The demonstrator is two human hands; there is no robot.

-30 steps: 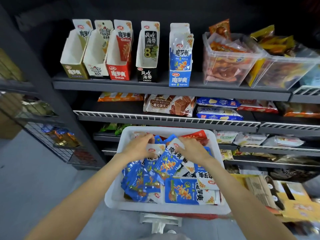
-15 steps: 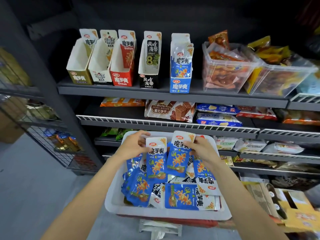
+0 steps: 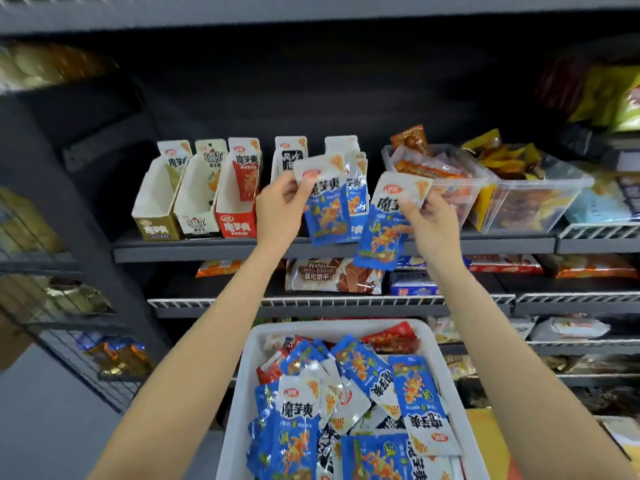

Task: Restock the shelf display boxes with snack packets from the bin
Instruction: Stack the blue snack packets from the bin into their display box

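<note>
Snack packets remain heaped in the near bin [image 3: 239, 393] while left hand [image 3: 280, 209] and right hand [image 3: 431, 223] each pinch a blue packet before the far shelf's blue box [image 3: 358, 230]; left boxes [image 3: 194, 202] look unfilled.

A blue packet [image 3: 327, 202] is pinched by the left hand [image 3: 280, 211] before the blue display box [image 3: 356, 188] on the shelf [image 3: 194, 249]. A second blue packet [image 3: 388, 226] is gripped by the right hand [image 3: 431, 221]. More packets are contained in the white bin [image 3: 239, 393] below.
</note>
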